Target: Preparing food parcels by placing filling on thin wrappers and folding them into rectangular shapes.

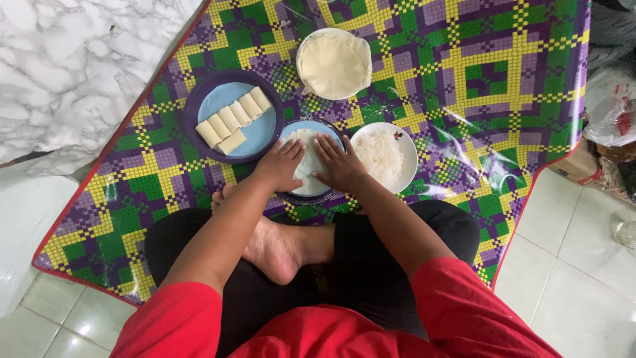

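Both your hands lie flat, fingers spread and pressing down, with nothing clenched in either grip: your left hand (281, 162) covers the left edge of a thin pale wrapper sheet (308, 162), and your right hand (339, 162) covers its right edge. The sheet is off-white, soft-looking and slightly translucent, and only the narrow strip between your hands shows clearly. It lies spread on a small blue plate with a dark rim (311, 196), which sits on the mat right in front of your crossed legs.

Just to the right of that plate, touching or nearly touching it, is a white bowl (405, 149) holding a white shredded or grainy filling (379, 154). Up and to the left sits a larger blue plate with a purple rim (199, 99), carrying a diagonal row of finished pale rolls (233, 119), five side by side and one more tucked below them. Farther out, beyond your hands, a white dish (301, 50) holds a stack of round cream-coloured wrappers (334, 63).

Everything rests on a glossy plaid mat (477, 86) in purple, green and yellow with a red edge, laid on the floor. A marbled white surface (66, 73) borders it on the left, pale floor tiles (570, 285) on the right, and plastic bags (613, 106) crowd the far right edge
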